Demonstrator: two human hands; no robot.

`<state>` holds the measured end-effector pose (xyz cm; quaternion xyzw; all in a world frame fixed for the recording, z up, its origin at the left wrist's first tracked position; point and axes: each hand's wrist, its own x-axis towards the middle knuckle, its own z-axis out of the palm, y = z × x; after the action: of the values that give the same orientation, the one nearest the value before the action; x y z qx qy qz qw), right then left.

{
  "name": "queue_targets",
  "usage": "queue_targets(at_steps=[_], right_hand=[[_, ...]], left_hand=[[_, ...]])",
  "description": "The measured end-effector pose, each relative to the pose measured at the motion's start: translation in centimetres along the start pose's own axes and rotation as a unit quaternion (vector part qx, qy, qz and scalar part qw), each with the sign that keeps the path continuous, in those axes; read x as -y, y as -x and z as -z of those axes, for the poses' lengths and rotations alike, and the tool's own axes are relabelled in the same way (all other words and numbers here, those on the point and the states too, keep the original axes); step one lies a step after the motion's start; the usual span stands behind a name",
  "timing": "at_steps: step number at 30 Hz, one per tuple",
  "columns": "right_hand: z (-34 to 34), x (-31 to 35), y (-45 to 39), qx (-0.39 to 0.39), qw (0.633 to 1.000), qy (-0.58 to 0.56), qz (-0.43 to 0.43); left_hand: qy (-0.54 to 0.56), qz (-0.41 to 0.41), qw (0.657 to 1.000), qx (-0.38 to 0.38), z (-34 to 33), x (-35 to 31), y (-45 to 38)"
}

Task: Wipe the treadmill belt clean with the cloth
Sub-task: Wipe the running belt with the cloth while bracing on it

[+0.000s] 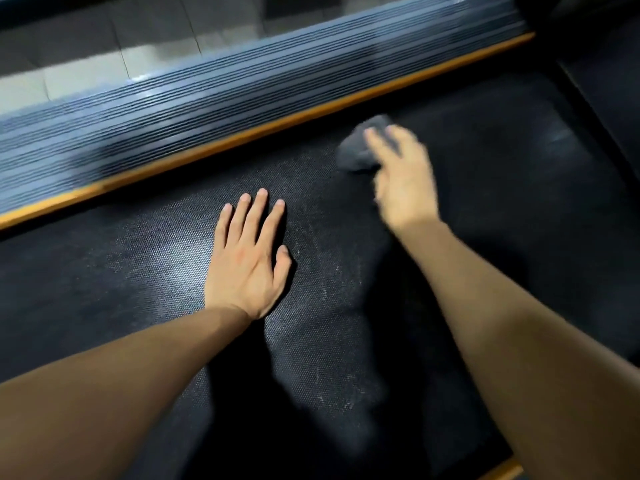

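- The left hand (247, 258) lay flat, fingers straight and released, palm down on the black textured treadmill belt (145, 265).
- The right hand (403, 181), motion-blurred, pressed extended fingers on a crumpled dark grey cloth (358, 150).
- The cloth sat on the belt's far part, near the orange edge strip (242, 133).
- Beyond the strip ran a ribbed grey side rail (207, 95).
- Pale dusty smears marked the belt between the forearms.
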<state>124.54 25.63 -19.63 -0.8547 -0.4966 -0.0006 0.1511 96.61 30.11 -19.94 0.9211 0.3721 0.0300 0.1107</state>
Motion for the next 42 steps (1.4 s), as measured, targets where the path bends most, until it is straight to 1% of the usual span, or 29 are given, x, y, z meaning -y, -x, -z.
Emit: queue_targets(at_steps=[1,2,3,5,6,7,10,13,15,18,19,21,24,25,27,32,34,37,40,41,42], right_hand=[[0.6,-1.7,-0.3,-0.015,0.998,0.006,-0.055],[1.1,-2.6,0.0,0.001,0.997,-0.003,-0.076],[1.4,-2.5,0.5,0.011,0.996,-0.013,-0.091],[1.8,0.1,1.7,-0.011,0.993,-0.056,-0.105],[1.4,2.2,2.5,-0.024,0.992,-0.081,-0.093],[0.8,4.1,3.6,-0.015,0.993,-0.096,-0.065],[0.2,9.3,7.8,0.053,0.993,-0.104,0.017],[0.9,9.7,10.2,0.096,0.99,-0.101,0.023],[1.3,8.4,10.1,0.12,0.989,-0.078,0.038],[1.8,8.0,10.0,0.141,0.988,-0.05,0.031],[1.7,8.3,10.1,0.14,0.989,-0.041,0.028],[1.8,8.9,10.0,0.139,0.988,-0.047,0.038],[2.0,7.8,9.2,0.128,0.985,-0.11,0.043],[2.3,7.4,9.0,0.117,0.983,-0.131,0.05],[3.2,6.6,7.8,0.078,0.986,-0.136,0.058],[2.9,5.6,2.4,0.008,0.994,-0.103,0.016],[1.5,5.1,1.7,0.007,0.996,-0.093,-0.01],[-0.1,4.7,1.9,0.003,0.991,-0.128,-0.044],[-1.6,7.1,1.8,-0.046,0.989,-0.125,-0.059],[-2.2,9.2,2.5,-0.052,0.99,-0.128,-0.034],[-2.9,11.8,3.7,-0.043,0.989,-0.142,0.014]], left_hand=[[0.0,-0.001,1.0,-0.003,0.0,0.0,0.0],[0.001,-0.003,1.0,-0.004,-0.1,0.0,0.0],[0.005,-0.004,1.0,-0.003,-0.1,0.0,-0.1],[0.003,-0.003,1.0,0.0,-0.3,0.1,-0.1],[0.003,0.0,1.0,0.004,-0.3,0.2,0.0],[0.006,0.002,1.0,0.007,-0.3,0.2,0.2],[0.012,0.009,1.0,0.013,-0.1,0.3,-0.1],[0.031,0.016,0.999,0.017,0.6,-0.1,0.3],[0.025,0.017,0.999,0.019,1.2,0.4,3.5],[-0.02,0.003,0.998,0.06,1.8,2.0,12.7],[-0.025,0.01,0.997,0.067,1.9,2.6,15.2],[-0.043,0.032,0.996,0.069,1.6,3.5,17.4],[-0.026,0.043,0.997,0.066,1.1,3.7,16.7],[-0.026,0.039,0.997,0.066,1.2,3.7,16.9],[-0.021,0.037,0.997,0.063,1.1,3.7,17.1],[-0.02,0.04,0.997,0.06,1.1,3.8,17.0],[-0.02,0.035,0.998,0.053,1.0,4.0,17.1],[-0.013,0.03,0.999,0.043,0.9,3.9,17.2],[-0.011,0.037,0.999,0.035,0.6,4.0,17.2],[-0.012,0.036,0.999,0.037,0.5,4.0,17.1],[-0.012,0.035,0.999,0.038,0.5,4.0,17.0]])
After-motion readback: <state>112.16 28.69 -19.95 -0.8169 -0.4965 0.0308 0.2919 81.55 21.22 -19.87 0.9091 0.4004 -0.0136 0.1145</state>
